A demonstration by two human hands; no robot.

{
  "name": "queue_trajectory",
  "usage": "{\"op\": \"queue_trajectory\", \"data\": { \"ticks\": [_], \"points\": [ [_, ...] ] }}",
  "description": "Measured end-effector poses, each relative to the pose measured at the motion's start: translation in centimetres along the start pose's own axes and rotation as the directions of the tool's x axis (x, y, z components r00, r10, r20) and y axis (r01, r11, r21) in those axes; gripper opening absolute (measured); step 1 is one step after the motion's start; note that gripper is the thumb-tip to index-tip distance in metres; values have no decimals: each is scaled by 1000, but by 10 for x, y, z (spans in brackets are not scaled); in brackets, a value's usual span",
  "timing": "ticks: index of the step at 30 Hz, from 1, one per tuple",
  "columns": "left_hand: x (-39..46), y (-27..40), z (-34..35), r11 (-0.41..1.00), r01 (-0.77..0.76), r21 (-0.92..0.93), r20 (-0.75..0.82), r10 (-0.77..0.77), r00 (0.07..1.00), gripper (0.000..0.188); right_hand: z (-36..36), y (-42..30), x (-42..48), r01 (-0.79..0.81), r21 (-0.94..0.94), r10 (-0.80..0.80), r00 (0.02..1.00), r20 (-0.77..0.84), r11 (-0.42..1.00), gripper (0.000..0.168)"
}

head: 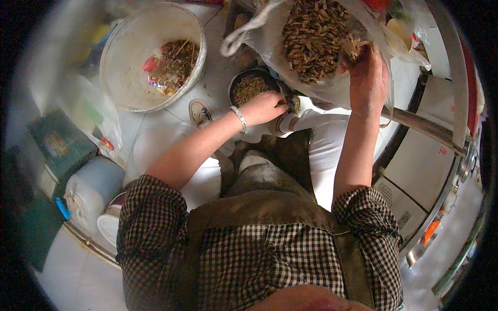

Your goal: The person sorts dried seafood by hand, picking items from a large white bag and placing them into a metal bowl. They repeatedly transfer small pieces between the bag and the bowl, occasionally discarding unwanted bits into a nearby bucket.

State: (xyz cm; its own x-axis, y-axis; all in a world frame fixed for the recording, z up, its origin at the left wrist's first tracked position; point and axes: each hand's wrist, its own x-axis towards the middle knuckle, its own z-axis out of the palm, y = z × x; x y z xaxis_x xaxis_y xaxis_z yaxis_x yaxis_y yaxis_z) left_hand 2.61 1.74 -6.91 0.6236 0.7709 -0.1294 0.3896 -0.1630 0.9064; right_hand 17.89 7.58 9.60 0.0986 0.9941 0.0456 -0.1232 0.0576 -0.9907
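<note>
My right hand (369, 79) is inside the right part of an open translucent plastic bag (268, 41), its fingers closed on a few small dried brown pieces. A large heap of the same dried pieces (315, 42), perhaps small dried fish or shrimp, fills the bag. My left hand (268, 107), with a pale bracelet at the wrist, hangs over the lower right edge of a dark round bowl (230, 91). Smaller greenish-brown pieces (249, 88) lie in the bowl. The left fingertips are bent together; whether they hold anything cannot be told.
A large whitish bucket (124, 66) with brown scraps and some red and blue wrappers stands on the tiled floor at upper left. My shoes (200, 112) are beside the bowl. White cabinets (422, 144) line the right; a bluish container (91, 182) stands left.
</note>
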Motion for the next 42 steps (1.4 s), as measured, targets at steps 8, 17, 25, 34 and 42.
{"op": "queue_trajectory", "data": {
  "ticks": [8,17,25,34,42],
  "points": [
    [-5,-9,4,966,-94,243,7,95,995,24,28,-18,5,87,51,-90,994,66,995,23],
    [-16,22,-11,974,-22,225,118,-5,993,27,34,-7,15,12,6,-12,1000,18,1000,18],
    [-17,24,-11,974,-47,223,131,18,991,26,-50,64,48,207,-921,-144,975,167,329,28],
    [-13,24,-9,971,-64,231,110,39,993,26,-27,64,45,369,-926,-94,922,375,-74,37],
    [-2,35,-22,993,-111,41,70,108,992,25,-40,53,41,-8,-767,29,999,14,642,25]
  ]
}}
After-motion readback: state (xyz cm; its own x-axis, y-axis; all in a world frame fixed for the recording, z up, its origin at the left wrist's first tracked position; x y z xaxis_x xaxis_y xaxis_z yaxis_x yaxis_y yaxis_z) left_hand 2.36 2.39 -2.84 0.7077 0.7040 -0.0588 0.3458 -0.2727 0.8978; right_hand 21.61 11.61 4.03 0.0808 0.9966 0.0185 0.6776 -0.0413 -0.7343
